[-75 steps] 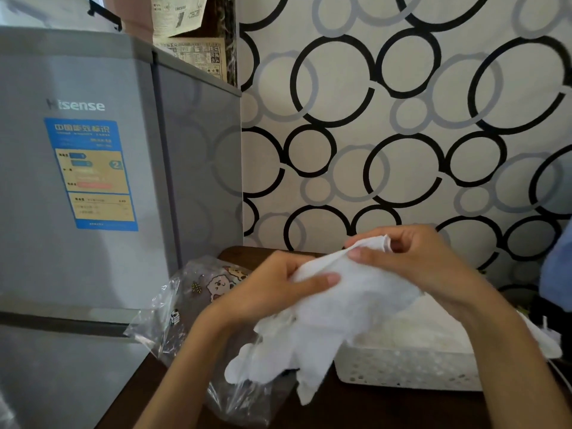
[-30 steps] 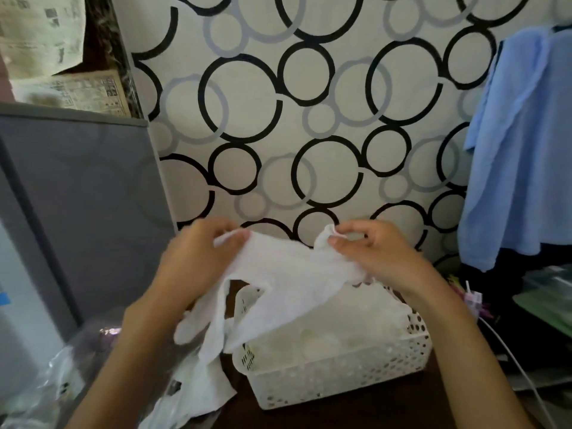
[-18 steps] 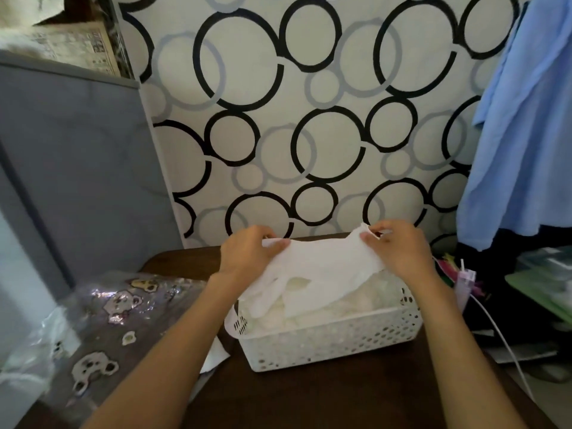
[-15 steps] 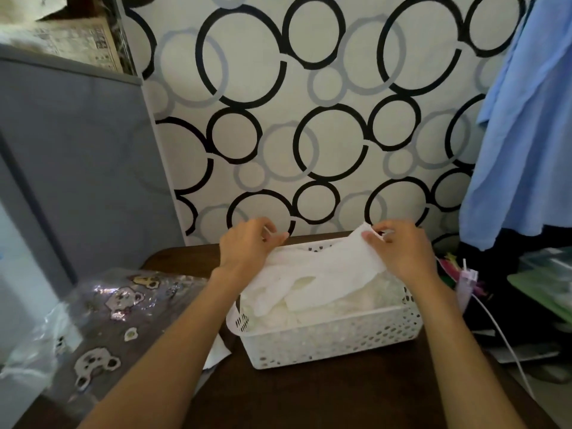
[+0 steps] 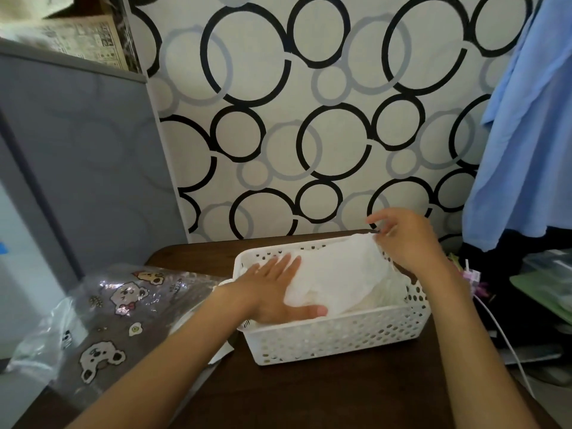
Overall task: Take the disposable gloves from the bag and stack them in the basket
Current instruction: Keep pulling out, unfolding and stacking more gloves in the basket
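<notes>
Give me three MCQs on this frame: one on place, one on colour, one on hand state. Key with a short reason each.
1. Where does the clear printed bag lie relative to the basket?
A. to its left on the table
B. inside it
C. behind it against the wall

2. What colour is the basket?
A. blue
B. white
C. brown

3. What is the left hand doing?
A. gripping the bag
B. hanging clear of the table
C. pressing flat on the top glove in the basket

Key: 1 A, the bag rests on the dark table left of the basket. 2 B, the perforated walls are white. 3 C, its fingers lie straight on the glove, while the right hand is at the glove's far corner.
</notes>
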Available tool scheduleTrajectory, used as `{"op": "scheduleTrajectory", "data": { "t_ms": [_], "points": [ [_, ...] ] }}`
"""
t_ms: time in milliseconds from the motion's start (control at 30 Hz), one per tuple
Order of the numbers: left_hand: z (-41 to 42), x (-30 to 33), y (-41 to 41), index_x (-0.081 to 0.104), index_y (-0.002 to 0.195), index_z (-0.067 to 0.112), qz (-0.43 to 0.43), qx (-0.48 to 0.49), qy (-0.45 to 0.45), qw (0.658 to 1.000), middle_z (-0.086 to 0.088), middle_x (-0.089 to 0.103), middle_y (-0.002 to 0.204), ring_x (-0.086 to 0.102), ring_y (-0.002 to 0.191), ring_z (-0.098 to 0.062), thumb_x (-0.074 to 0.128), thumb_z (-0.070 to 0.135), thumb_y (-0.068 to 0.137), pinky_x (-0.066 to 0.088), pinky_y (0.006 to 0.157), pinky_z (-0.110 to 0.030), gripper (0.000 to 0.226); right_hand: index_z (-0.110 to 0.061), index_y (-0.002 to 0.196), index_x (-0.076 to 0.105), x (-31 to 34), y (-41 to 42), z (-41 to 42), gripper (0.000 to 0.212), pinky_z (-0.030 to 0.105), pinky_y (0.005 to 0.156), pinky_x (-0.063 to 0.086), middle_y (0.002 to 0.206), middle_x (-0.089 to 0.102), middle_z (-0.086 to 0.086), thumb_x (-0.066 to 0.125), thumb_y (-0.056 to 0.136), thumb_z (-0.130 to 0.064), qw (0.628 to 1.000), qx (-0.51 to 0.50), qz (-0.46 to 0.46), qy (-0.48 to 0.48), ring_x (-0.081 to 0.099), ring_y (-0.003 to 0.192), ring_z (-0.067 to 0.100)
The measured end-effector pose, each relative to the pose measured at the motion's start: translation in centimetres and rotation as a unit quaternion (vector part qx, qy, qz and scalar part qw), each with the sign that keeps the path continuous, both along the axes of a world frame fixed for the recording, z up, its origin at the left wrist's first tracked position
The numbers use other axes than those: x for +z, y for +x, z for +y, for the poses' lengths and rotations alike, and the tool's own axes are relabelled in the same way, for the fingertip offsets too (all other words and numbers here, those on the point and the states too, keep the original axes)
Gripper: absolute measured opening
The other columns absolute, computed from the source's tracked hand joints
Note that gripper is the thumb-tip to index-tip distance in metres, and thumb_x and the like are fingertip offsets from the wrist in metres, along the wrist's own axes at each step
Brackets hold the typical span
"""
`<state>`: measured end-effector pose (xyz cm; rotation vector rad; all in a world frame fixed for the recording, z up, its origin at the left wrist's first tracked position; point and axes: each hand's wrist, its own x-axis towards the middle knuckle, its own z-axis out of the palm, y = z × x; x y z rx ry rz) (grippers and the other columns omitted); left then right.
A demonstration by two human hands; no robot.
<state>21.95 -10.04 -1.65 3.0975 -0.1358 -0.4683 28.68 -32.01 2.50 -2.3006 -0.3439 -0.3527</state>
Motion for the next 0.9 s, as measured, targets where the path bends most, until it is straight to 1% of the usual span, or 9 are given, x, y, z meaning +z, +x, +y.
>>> {"op": "scheduleTrajectory", "data": {
  "t_ms": [67, 133, 200, 267, 400, 567, 733, 833, 900],
  "points": [
    [-0.3, -0.2, 0.2, -0.027, 0.146, 0.027, 0.008, 0.005, 0.001, 1.0, 0.005, -0.032, 0.154, -0.026, 0.143, -0.017, 0.029, 0.083, 0.078, -0.011, 0.119, -0.045, 0.105, -0.029, 0.133, 0.049, 0.8, -1.0, 1.0, 0.05, 0.032, 0.096, 0.038, 0.133, 0.051, 0.005, 0.067, 0.087, -0.024, 0.982, 0.118, 0.093, -0.117, 0.046, 0.123, 0.021],
    [-0.4, -0.6, 0.4, -0.028, 0.146, 0.027, 0.005, 0.007, 0.003, 1.0, 0.004, -0.032, 0.154, -0.026, 0.144, -0.018, 0.03, 0.082, 0.079, -0.011, 0.118, -0.045, 0.105, -0.032, 0.15, 0.016, 0.5, -1.4, 2.2, 0.087, 0.041, 0.115, 0.018, 0.159, 0.011, 0.001, 0.068, 0.082, -0.046, 0.916, 0.181, 0.183, -0.306, 0.009, 0.146, 0.022],
    [-0.3, -0.8, 0.5, -0.028, 0.146, 0.027, -0.001, 0.007, 0.011, 1.0, 0.004, -0.032, 0.154, -0.026, 0.144, -0.019, 0.031, 0.08, 0.08, -0.012, 0.118, -0.045, 0.104, -0.03, 0.151, -0.007, -0.6, -0.9, 2.8, 0.108, 0.048, 0.118, 0.006, 0.159, -0.015, 0.0, 0.066, 0.077, -0.058, 0.874, 0.168, 0.227, -0.396, -0.014, 0.146, 0.022],
    [-0.3, -0.8, 0.5, -0.028, 0.146, 0.027, -0.004, 0.005, 0.007, 1.0, 0.004, -0.032, 0.154, -0.026, 0.144, -0.019, 0.032, 0.079, 0.081, -0.013, 0.118, -0.044, 0.102, -0.026, 0.15, -0.014, -1.8, 0.0, 2.6, 0.112, 0.048, 0.119, 0.005, 0.158, -0.02, 0.002, 0.064, 0.077, -0.061, 0.861, 0.148, 0.254, -0.415, -0.016, 0.145, 0.022],
    [-0.6, 0.4, 0.3, -0.024, 0.148, 0.027, 0.013, 0.018, -0.037, 0.999, 0.006, -0.029, 0.156, -0.023, 0.145, -0.016, 0.033, 0.08, 0.08, -0.012, 0.118, -0.043, 0.103, -0.024, 0.15, -0.016, -2.9, 0.4, 2.5, 0.108, 0.046, 0.119, 0.007, 0.159, -0.016, 0.003, 0.058, 0.081, -0.062, 0.838, 0.161, 0.276, -0.441, -0.01, 0.147, 0.022],
    [0.7, 4.3, -2.4, -0.013, 0.15, 0.032, 0.007, 0.012, -0.016, 1.0, 0.006, -0.02, 0.159, -0.016, 0.147, -0.014, 0.02, 0.063, 0.094, -0.008, 0.12, -0.042, 0.072, -0.029, 0.15, -0.009, -0.6, -0.7, 1.5, 0.106, 0.041, 0.119, 0.009, 0.159, -0.013, -0.003, 0.061, 0.078, -0.061, 0.872, 0.184, 0.271, -0.364, -0.004, 0.147, 0.019],
    [1.4, 3.7, -4.7, -0.01, 0.151, 0.031, 0.067, 0.013, 0.032, 0.997, 0.006, -0.014, 0.16, -0.012, 0.147, -0.013, 0.021, 0.048, 0.102, -0.008, 0.118, -0.042, 0.061, -0.033, 0.15, -0.005, 0.9, -0.8, 0.3, 0.096, 0.041, 0.118, 0.008, 0.158, -0.014, -0.008, 0.057, 0.082, -0.06, 0.897, 0.176, 0.242, -0.325, -0.007, 0.147, 0.016],
    [1.5, 3.2, -4.8, -0.002, 0.152, 0.034, 0.044, 0.001, 0.011, 0.999, 0.008, -0.009, 0.161, -0.011, 0.147, -0.012, 0.022, 0.049, 0.101, -0.01, 0.117, -0.04, 0.058, -0.034, 0.151, 0.002, 0.3, -0.9, 0.5, 0.09, 0.041, 0.118, 0.009, 0.159, -0.011, -0.006, 0.056, 0.084, -0.059, 0.878, 0.163, 0.253, -0.371, -0.002, 0.147, 0.02],
    [2.5, 3.9, -5.3, 0.009, 0.151, 0.038, -0.006, 0.003, -0.054, 0.999, 0.012, 0.001, 0.161, -0.002, 0.148, -0.01, 0.028, 0.05, 0.1, -0.004, 0.119, -0.038, 0.056, -0.033, 0.151, 0.01, 0.4, -1.0, 0.6, 0.083, 0.04, 0.118, 0.009, 0.16, -0.006, -0.005, 0.056, 0.086, -0.056, 0.886, 0.163, 0.247, -0.357, 0.0, 0.147, 0.019]
  ]
}}
